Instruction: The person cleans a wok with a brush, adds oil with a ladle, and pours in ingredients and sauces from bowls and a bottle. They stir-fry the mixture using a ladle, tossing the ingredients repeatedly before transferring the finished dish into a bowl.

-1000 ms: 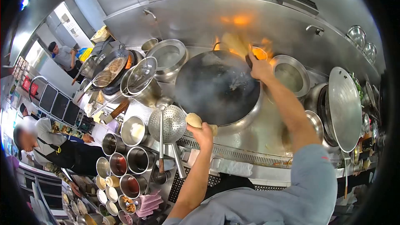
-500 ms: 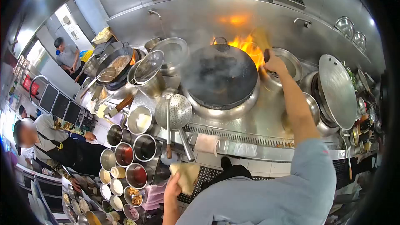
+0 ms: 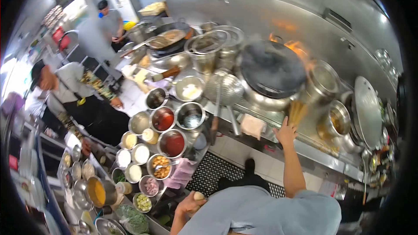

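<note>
My right hand [image 3: 285,135] reaches over the stove's front edge with its fingers stretched apart. Just beyond the fingertips is a bamboo wok brush [image 3: 297,112], slightly blurred, and the hand does not appear to grip it. Behind it a large black wok [image 3: 273,67] sits on the burner, smoking, with flames [image 3: 298,48] at its far right rim. Low in the view, close to my body, my left hand [image 3: 188,204] is closed on a folded beige cloth [image 3: 199,196], mostly hidden by the fingers.
Steel pots of sauces and ingredients crowd the left counter, among them a red sauce pot [image 3: 172,143]. A perforated skimmer [image 3: 230,89] rests beside a folded towel [image 3: 252,126]. A co-worker [image 3: 93,104] stands at left; another person [image 3: 114,24] is farther back.
My right hand and the brush have come down from beside the flames to the stove's front edge, and the fingers have opened. My left hand has drawn lower with the cloth. The view has shifted left.
</note>
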Motion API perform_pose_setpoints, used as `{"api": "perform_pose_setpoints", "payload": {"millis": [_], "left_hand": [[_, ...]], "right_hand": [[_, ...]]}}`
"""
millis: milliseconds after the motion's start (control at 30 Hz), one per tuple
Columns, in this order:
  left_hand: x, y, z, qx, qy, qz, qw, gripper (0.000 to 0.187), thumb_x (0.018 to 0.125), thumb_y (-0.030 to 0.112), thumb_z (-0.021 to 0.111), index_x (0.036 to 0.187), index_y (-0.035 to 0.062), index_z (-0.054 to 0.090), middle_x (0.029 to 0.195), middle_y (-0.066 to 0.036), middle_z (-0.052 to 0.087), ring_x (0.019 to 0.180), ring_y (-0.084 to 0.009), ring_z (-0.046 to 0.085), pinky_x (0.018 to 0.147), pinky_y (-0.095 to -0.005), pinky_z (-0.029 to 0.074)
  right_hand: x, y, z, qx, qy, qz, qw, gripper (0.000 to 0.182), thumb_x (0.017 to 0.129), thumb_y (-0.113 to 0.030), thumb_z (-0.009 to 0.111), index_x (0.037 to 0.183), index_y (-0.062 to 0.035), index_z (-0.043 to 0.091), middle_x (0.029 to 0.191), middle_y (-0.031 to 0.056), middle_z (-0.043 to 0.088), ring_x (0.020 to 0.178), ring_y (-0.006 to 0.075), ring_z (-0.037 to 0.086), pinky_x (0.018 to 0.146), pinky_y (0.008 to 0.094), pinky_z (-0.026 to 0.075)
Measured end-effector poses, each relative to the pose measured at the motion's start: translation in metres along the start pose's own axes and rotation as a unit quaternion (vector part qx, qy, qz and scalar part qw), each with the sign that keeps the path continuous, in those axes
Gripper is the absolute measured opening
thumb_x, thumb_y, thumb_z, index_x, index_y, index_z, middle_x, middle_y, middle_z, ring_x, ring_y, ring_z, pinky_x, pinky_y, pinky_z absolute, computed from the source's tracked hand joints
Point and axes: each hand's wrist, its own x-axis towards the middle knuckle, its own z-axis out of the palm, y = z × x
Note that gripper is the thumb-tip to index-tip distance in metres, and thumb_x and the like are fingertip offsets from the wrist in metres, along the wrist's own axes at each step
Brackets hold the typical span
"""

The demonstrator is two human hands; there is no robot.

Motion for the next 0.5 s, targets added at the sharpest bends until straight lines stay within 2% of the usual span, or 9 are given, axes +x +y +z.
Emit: {"api": "perform_pose_setpoints", "payload": {"millis": [33,100,167,267,333,367,400,467,500], "left_hand": [[-0.006,0.006,-0.001,0.051,0.006,-0.011,0.999,0.089,0.069,0.051,0.08,0.131,-0.0031,0.046,0.117,-0.021,0.063,0.107,-0.0288,0.062,0.09,-0.0374,0.049],[-0.022,0.015,0.006,0.046,-0.004,-0.015,0.999,0.089,0.069,0.051,0.079,0.132,-0.0025,0.047,0.119,-0.021,0.063,0.109,-0.0301,0.062,0.092,-0.0379,0.048],[-0.043,0.038,0.018,0.094,0.009,-0.039,0.995,0.084,0.071,0.052,0.075,0.133,0.001,0.05,0.122,-0.02,0.062,0.111,-0.0305,0.061,0.093,-0.0386,0.048],[-0.042,0.008,0.028,0.026,-0.028,-0.038,0.999,0.078,0.073,0.049,0.073,0.132,0.004,0.051,0.123,-0.018,0.062,0.112,-0.0292,0.061,0.094,-0.0395,0.048],[-0.06,-0.002,0.028,-0.061,-0.055,-0.027,0.996,0.067,0.076,0.044,0.074,0.127,0.0047,0.054,0.118,-0.012,0.063,0.107,-0.0234,0.059,0.09,-0.0381,0.048],[-0.083,0.02,0.032,-0.098,-0.048,-0.034,0.993,0.058,0.079,0.04,0.075,0.121,0.0037,0.058,0.111,-0.008,0.064,0.1,-0.0192,0.059,0.086,-0.0357,0.048],[-0.074,-0.013,0.04,-0.117,-0.053,-0.01,0.992,0.058,0.079,0.04,0.071,0.122,0.0033,0.056,0.113,-0.009,0.065,0.101,-0.0241,0.06,0.087,-0.0381,0.049],[-0.07,-0.048,0.05,-0.15,-0.07,0.012,0.986,0.058,0.079,0.039,0.067,0.123,0.0028,0.055,0.113,-0.011,0.065,0.103,-0.0288,0.062,0.087,-0.0404,0.049],[-0.072,-0.049,0.049,-0.16,-0.072,0.002,0.984,0.058,0.08,0.039,0.067,0.123,0.0027,0.055,0.113,-0.011,0.065,0.102,-0.0286,0.062,0.086,-0.0402,0.049]], "right_hand": [[-0.005,-0.03,-0.002,0.003,0.062,-0.079,0.995,0.077,0.084,-0.041,0.067,0.145,-0.0044,0.038,0.109,0.0294,0.065,0.106,0.0432,0.062,0.093,0.0466,0.049],[-0.03,-0.107,0.015,0.333,-0.117,-0.233,0.906,0.069,0.086,-0.038,0.067,0.135,0.0065,0.048,0.113,0.0248,0.066,0.102,0.0388,0.065,0.089,0.0402,0.05],[-0.066,-0.189,0.008,0.443,-0.388,-0.07,0.805,0.087,0.084,-0.042,0.071,0.144,0.009,0.034,0.126,0.0204,0.061,0.113,0.0276,0.061,0.093,0.0365,0.048],[-0.004,-0.254,0.222,0.533,-0.144,-0.097,0.828,0.079,0.086,-0.051,0.067,0.143,-0.0039,0.04,0.11,0.0158,0.062,0.092,0.0216,0.061,0.083,0.0356,0.05],[0.01,-0.268,0.145,0.592,-0.468,0.17,0.633,0.053,0.089,-0.046,0.065,0.122,-0.0055,0.053,0.083,0.0093,0.062,0.075,0.0232,0.061,0.076,0.0438,0.051],[0.022,-0.272,0.146,0.646,-0.499,0.195,0.543,0.032,0.092,-0.04,0.063,0.092,-0.009,0.055,0.06,0.0016,0.049,0.054,0.0195,0.05,0.059,0.0406,0.051],[0.034,-0.279,0.151,0.647,-0.42,0.168,0.614,0.026,0.092,-0.029,0.061,0.076,-0.0113,0.051,0.052,-0.0005,0.04,0.045,0.016,0.042,0.045,0.0329,0.042],[0.04,-0.268,0.107,0.757,-0.362,0.103,0.534,0.02,0.088,-0.017,0.059,0.071,-0.0118,0.051,0.053,-0.0013,0.04,0.047,0.0119,0.043,0.042,0.0276,0.035],[0.026,-0.248,0.096,0.804,-0.394,0.104,0.433,0.013,0.086,-0.013,0.059,0.075,-0.0104,0.052,0.054,-0.0011,0.041,0.047,0.0119,0.042,0.042,0.0279,0.035]]}}
